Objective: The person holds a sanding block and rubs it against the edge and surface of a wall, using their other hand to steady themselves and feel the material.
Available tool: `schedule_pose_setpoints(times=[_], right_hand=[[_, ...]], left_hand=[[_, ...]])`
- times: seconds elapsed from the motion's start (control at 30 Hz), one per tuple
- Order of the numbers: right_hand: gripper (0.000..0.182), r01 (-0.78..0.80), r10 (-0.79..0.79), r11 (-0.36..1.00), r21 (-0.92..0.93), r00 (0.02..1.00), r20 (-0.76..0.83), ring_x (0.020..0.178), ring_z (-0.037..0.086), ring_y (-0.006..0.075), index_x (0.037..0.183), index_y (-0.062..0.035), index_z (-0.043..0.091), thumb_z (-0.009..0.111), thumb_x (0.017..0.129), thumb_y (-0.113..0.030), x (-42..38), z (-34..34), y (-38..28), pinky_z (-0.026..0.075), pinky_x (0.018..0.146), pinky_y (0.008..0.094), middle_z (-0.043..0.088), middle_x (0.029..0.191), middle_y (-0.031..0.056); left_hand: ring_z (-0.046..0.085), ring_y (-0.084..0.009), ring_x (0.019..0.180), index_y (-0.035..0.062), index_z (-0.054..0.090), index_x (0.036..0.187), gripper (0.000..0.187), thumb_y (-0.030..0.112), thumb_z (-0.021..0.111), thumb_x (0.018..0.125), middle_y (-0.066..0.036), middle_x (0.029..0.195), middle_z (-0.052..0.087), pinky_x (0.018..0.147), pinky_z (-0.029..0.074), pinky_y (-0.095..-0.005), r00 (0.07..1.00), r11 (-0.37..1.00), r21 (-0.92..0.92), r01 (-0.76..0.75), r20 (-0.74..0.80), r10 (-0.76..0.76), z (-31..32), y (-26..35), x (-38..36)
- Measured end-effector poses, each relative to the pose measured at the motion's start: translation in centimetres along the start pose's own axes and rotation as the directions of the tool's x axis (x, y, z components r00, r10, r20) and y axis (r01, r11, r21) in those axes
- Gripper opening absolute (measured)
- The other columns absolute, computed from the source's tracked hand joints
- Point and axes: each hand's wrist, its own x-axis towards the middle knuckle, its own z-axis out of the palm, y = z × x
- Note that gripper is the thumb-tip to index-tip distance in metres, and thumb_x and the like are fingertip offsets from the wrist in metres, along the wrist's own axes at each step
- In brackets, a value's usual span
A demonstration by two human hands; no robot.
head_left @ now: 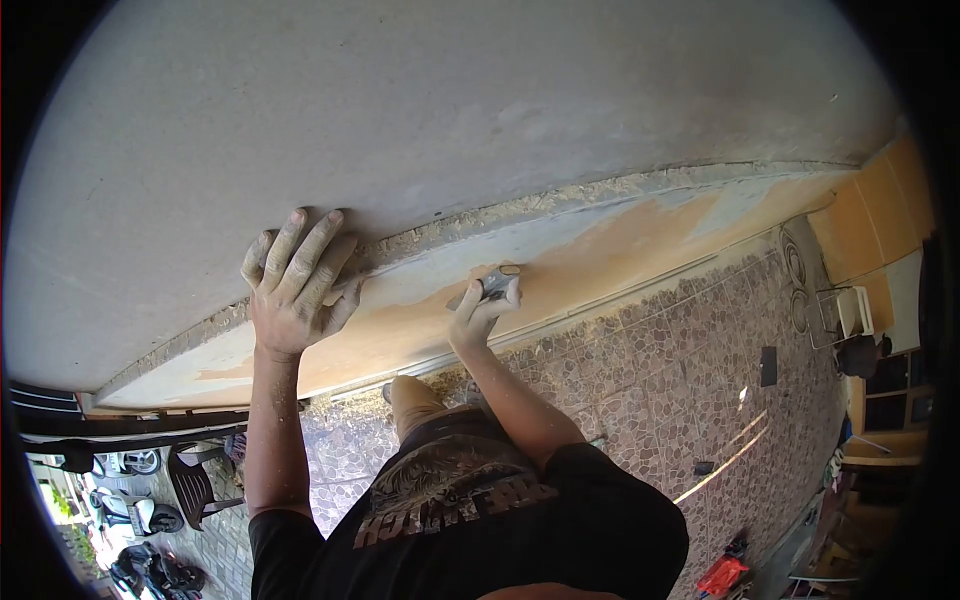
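Note:
My left hand [298, 285], coated in pale dust, rests with fingers spread on the large grey surface [480, 110], across its rough edge. Lower and to the right, my right hand [480, 318] is closed around a small dark grey hand tool [497, 284], whose exact kind I cannot make out. The tool is against the wall face [600, 235], which has patches of orange paint and bare whitish areas. Between the grey surface and that face runs a ledge [530, 205] strewn with pale flakes.
Flakes lie along the wall's foot on the stone-patterned tile floor [640, 380]. A long thin stick [722, 455] and a red bag [721, 577] are on the floor at right. A dark plastic chair [203, 487] and parked motorbikes [130, 510] stand at lower left.

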Motion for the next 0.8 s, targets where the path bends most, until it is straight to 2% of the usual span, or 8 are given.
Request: schedule_pose_setpoints(times=[0.17, 0.27, 0.37, 0.47, 0.6, 0.63, 0.7, 0.8], right_hand=[[0.05, -0.323, 0.364, 0.916, 0.237, 0.918, -0.158, 0.095, 0.054, 0.0227, 0.145, 0.009, 0.026, 0.048, 0.104, -0.009, 13.7, -2.9, 1.6, 0.05, 0.079, 0.035, 0.045, 0.12, 0.0215], [0.052, -0.379, 0.4, 0.916, 0.127, 0.882, -0.25, 0.094, 0.054, 0.0218, 0.145, 0.0116, 0.026, 0.05, 0.105, -0.012, 16.6, -2.9, 0.7, 0.05, 0.08, 0.0339, 0.046, 0.119, 0.0211], [0.054, 0.071, -0.066, 0.996, 0.053, 0.994, -0.088, 0.101, 0.05, 0.0267, 0.145, 0.0083, 0.027, 0.054, 0.101, -0.009, 5.3, 0.4, 0.3, 0.05, 0.083, 0.0413, 0.042, 0.123, 0.0233], [0.055, 0.158, -0.147, 0.984, -0.088, 0.983, 0.113, 0.105, 0.048, 0.028, 0.144, 0.0073, 0.027, 0.055, 0.1, -0.008, 0.7, -0.2, -0.5, 0.049, 0.083, 0.0441, 0.041, 0.125, 0.0237], [0.053, -0.339, 0.388, 0.906, 0.254, 0.906, -0.173, 0.097, 0.051, 0.0251, 0.144, 0.0081, 0.027, 0.053, 0.1, -0.007, 14.4, -2.5, -0.1, 0.049, 0.079, 0.0378, 0.038, 0.122, 0.0206], [0.053, -0.335, 0.382, 0.908, 0.251, 0.908, -0.173, 0.097, 0.051, 0.0251, 0.144, 0.0081, 0.027, 0.053, 0.1, -0.007, 14.7, -2.2, 0.2, 0.049, 0.079, 0.0378, 0.038, 0.122, 0.0206], [0.053, -0.181, 0.215, 0.97, 0.16, 0.949, -0.231, 0.093, 0.051, 0.0239, 0.144, 0.008, 0.03, 0.054, 0.101, -0.009, 15.0, -1.5, 1.0, 0.05, 0.077, 0.0343, 0.038, 0.12, 0.0177], [0.058, 0.156, -0.152, 0.983, 0.093, 0.987, -0.055, 0.099, 0.048, 0.0252, 0.142, 0.0074, 0.033, 0.061, 0.096, -0.013, 5.4, 1.6, -3.2, 0.047, 0.082, 0.0399, 0.04, 0.119, 0.0175]], left_hand=[[0.041, -0.017, 0.143, 0.026, 0.074, 0.113, 0.032, 0.04, 0.076, 0.084, 0.007, 0.143, 0.058, 0.12, 0.022, -0.0394, 1.0, 1.0, -0.016, 0.018, 0.014, -0.018, -0.2, 0.2, 0.0], [0.041, -0.017, 0.143, 0.0261, 0.075, 0.113, 0.032, 0.039, 0.075, 0.084, 0.007, 0.143, 0.058, 0.12, 0.022, -0.0394, 1.0, 1.0, -0.014, 0.013, -0.005, -0.013, -0.1, 0.2, 0.0], [0.042, -0.0169, 0.143, 0.0261, 0.074, 0.113, 0.032, 0.039, 0.075, 0.084, 0.007, 0.144, 0.058, 0.12, 0.022, -0.0394, 1.0, 1.0, -0.004, 0.002, -0.02, -0.002, 0.1, -0.1, 0.3], [0.042, -0.0168, 0.143, 0.0261, 0.074, 0.113, 0.032, 0.039, 0.075, 0.084, 0.007, 0.144, 0.058, 0.12, 0.022, -0.0394, 1.0, 1.0, -0.015, -0.004, -0.013, 0.004, 0.0, 0.1, -0.3], [0.042, -0.0168, 0.143, 0.0267, 0.074, 0.114, 0.032, 0.039, 0.075, 0.084, 0.007, 0.144, 0.057, 0.12, 0.023, -0.0394, 1.0, 1.0, -0.012, 0.013, -0.017, -0.013, -0.1, 0.0, -0.1], [0.042, -0.0168, 0.143, 0.0268, 0.074, 0.115, 0.034, 0.04, 0.076, 0.084, 0.007, 0.144, 0.057, 0.12, 0.023, -0.0392, 1.0, 1.0, -0.01, 0.016, -0.012, -0.016, 0.0, 0.0, -0.2], [0.042, -0.0167, 0.143, 0.0266, 0.074, 0.115, 0.035, 0.041, 0.076, 0.084, 0.007, 0.144, 0.057, 0.12, 0.023, -0.0392, 1.0, 1.0, -0.009, 0.016, -0.024, -0.016, 0.1, 0.1, -0.1], [0.041, -0.0167, 0.143, 0.0264, 0.074, 0.115, 0.035, 0.041, 0.077, 0.083, 0.007, 0.144, 0.058, 0.119, 0.024, -0.0391, 1.0, 1.0, 0.003, 0.016, -0.026, -0.015, 0.2, -0.1, -0.1]])
